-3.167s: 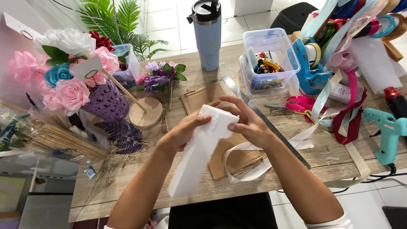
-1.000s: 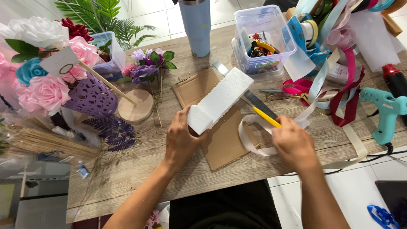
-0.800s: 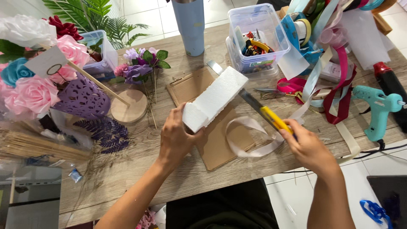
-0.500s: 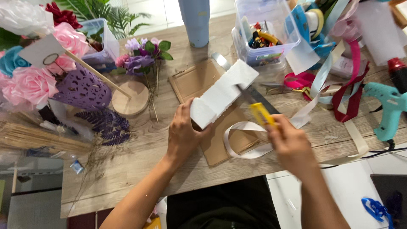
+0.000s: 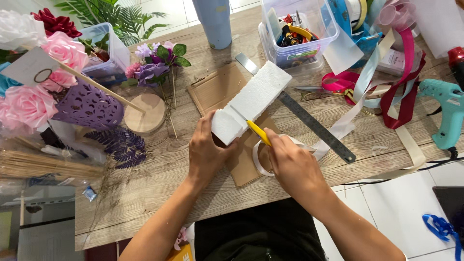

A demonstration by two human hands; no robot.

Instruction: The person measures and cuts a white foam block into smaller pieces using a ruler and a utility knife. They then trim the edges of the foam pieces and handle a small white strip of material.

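Note:
A long white foam block (image 5: 253, 100) lies slanted over a brown cardboard sheet (image 5: 217, 88) on the wooden table. My left hand (image 5: 207, 152) grips the block's near end. My right hand (image 5: 292, 164) is closed on a yellow-handled cutter (image 5: 259, 133), whose tip is pressed into the block's side near a cut line. A loop of white ribbon (image 5: 256, 162) lies under my right hand.
A metal ruler (image 5: 314, 126) lies just right of the block. Behind it are scissors (image 5: 319, 90), a tangle of ribbons (image 5: 386, 82), a clear box of supplies (image 5: 299, 36) and a teal glue gun (image 5: 442, 113). At left are paper flowers (image 5: 43, 72), a wooden disc (image 5: 144, 113) and purple sprigs (image 5: 154, 72).
My right hand picked up the yellow cutter from beside the ruler and brought it left to the foam block. My left hand kept hold of the block's near end.

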